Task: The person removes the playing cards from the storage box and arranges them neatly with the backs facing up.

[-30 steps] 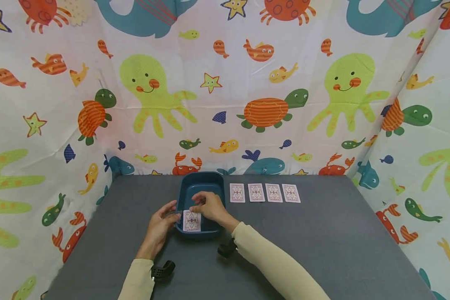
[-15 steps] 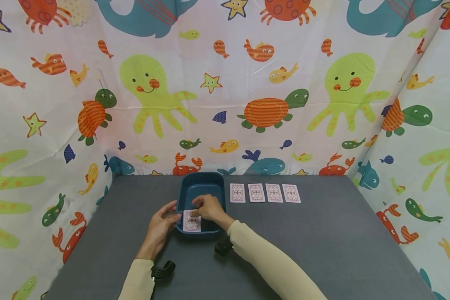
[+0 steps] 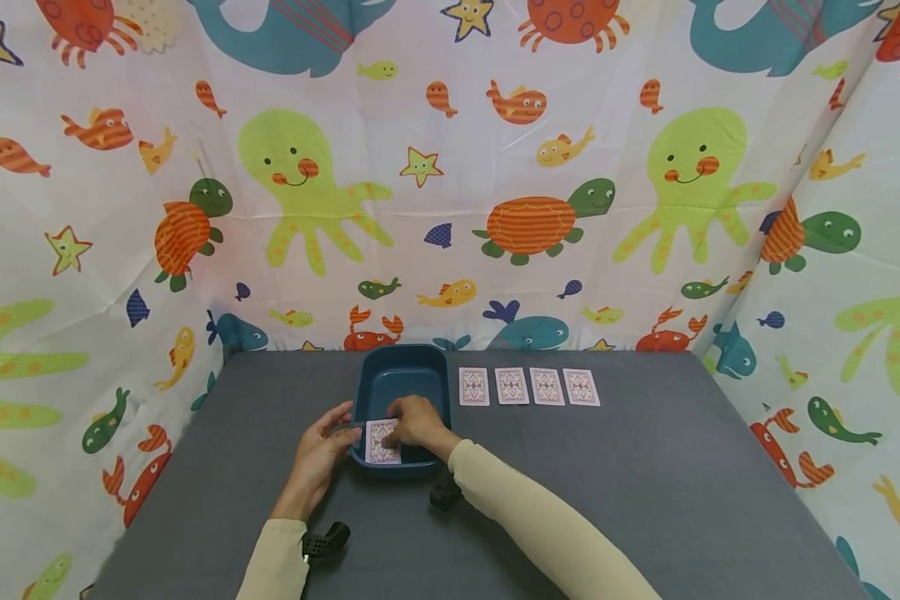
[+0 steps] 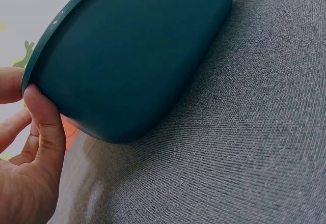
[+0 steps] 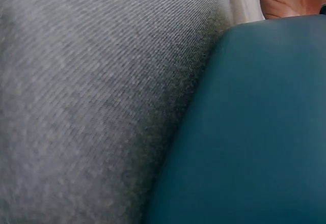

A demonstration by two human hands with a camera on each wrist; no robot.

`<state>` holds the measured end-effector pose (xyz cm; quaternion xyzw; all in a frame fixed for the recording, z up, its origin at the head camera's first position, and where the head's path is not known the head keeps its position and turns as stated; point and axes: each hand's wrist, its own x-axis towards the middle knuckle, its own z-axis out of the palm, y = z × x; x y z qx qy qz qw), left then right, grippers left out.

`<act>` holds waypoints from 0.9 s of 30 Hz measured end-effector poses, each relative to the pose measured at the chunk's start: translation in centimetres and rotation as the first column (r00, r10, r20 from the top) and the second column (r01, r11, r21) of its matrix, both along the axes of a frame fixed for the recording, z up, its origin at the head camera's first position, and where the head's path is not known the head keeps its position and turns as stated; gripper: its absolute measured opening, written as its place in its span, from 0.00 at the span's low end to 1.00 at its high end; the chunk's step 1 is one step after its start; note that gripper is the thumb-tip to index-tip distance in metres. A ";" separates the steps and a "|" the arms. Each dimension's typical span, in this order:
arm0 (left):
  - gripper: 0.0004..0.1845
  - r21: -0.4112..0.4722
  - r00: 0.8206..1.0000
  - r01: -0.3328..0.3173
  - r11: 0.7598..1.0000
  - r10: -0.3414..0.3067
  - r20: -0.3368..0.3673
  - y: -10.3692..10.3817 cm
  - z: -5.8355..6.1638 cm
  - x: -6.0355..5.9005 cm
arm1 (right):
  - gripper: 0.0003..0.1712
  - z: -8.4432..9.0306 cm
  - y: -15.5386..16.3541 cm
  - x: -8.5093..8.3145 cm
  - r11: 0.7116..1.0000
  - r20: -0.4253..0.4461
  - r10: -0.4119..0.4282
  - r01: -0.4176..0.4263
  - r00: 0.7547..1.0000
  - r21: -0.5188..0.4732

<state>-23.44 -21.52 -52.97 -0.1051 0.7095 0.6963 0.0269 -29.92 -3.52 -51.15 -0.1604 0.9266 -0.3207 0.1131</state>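
Teal tub (image 3: 401, 375) sits at frame centre on the grey desk (image 3: 645, 483). Left hand (image 3: 318, 454) grips its rim with curled fingers; right hand (image 3: 416, 421) pinches a card (image 3: 378, 442) inside it. Four cards (image 3: 528, 386) lie to the right.

The grey surface (image 3: 645, 483) is viewed from above and forward by the head camera, at some distance. The teal tray (image 4: 132, 56) is seen very closely, low from outside, by both wrist cameras; all views share it.
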 end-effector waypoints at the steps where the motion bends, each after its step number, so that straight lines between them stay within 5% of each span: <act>1: 0.29 0.000 1.000 0.000 1.000 0.000 -0.001 0.0 0.0 0.0 | 0.25 0.0 0.0 0.0 1.000 -0.011 0.003 -0.003 1.000 0.011; 7: 0.29 0.008 1.000 -0.013 1.000 0.013 -0.011 0.1 -0.3 0.0 | 0.25 -0.1 0.1 0.0 1.000 -0.052 0.019 -0.018 0.998 0.020; 27: 0.29 0.022 1.000 -0.021 1.000 0.021 -0.008 0.1 0.0 -0.1 | 0.10 0.3 0.1 0.0 0.970 -0.023 -0.067 0.059 0.997 -0.235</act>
